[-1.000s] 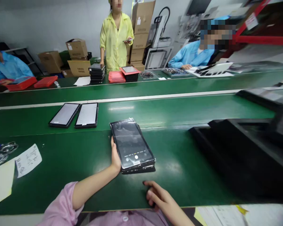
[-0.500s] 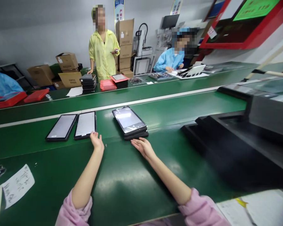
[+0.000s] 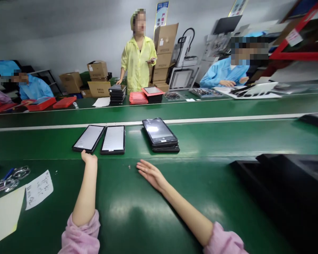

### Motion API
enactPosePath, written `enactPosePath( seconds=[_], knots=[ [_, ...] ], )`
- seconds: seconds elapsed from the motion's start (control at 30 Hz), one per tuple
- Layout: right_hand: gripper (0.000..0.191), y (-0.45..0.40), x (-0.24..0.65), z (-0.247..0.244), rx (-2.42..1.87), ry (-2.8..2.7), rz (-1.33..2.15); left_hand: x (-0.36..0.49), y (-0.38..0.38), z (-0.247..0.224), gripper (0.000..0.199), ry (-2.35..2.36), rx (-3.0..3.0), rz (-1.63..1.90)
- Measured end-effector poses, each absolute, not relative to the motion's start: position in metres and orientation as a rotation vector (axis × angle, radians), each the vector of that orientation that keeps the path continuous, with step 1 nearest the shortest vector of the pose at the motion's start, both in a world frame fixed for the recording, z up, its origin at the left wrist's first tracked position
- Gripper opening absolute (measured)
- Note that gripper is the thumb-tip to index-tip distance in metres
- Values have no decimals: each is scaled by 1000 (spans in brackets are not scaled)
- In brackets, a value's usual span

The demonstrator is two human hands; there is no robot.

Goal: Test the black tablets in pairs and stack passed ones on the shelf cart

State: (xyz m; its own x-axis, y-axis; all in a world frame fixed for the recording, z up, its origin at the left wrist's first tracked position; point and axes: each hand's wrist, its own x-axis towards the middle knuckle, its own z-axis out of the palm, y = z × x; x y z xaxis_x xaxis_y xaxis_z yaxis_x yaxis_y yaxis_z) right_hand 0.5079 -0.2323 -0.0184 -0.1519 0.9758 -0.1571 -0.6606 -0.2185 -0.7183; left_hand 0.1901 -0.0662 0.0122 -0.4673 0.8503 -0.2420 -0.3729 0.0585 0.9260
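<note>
1. While both arms stretch out over it, the green belt (image 3: 228, 137) takes up most of the view, with black trays (image 3: 288, 187) at the right edge.
2. Cardboard boxes (image 3: 164, 38) are stacked behind a person in a yellow coat (image 3: 137, 63); they carry white labels, too small to read. Same for the blue poster (image 3: 160, 10) above.
3. Stack of tablets (image 3: 160, 134) sits on the belt just beyond the right hand, top screen dark. Half a second ago the fingers were almost on its near edge; now there's a clear gap.
4. Two lit tablets (image 3: 100, 138) lie side by side to the left; screen text is unreadable.
5. Paper slip (image 3: 38, 188) at the near left has handwriting I can't make out.
6. Right hand (image 3: 151, 173) lies flat, fingers spread, holding nothing.
7. Left hand (image 3: 88, 156) has slid left, now touching the near edge of the leftmost lit tablet, empty; can't tell how far the fingers are spread.
</note>
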Motion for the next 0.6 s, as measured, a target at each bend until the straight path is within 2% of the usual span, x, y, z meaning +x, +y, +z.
enactPosePath(
  seconds=[0.1,0.17,0.3,0.43,0.6],
  knots=[
    [54,-216,463,-16,-546,-447,1989,185,-69,21,66,1287,312,1640],
    [45,-197,431,-14,-523,-294,2091,181,-73,26,62,1139,245,1659],
    [20,-155,382,-5,-550,32,1980,172,-79,29,57,783,146,1646],
    [8,-133,372,1,-494,100,1914,173,-77,25,57,748,1,1581],
    [9,-129,388,-6,-457,80,1858,180,-78,17,47,630,-55,1495]
  ],
)
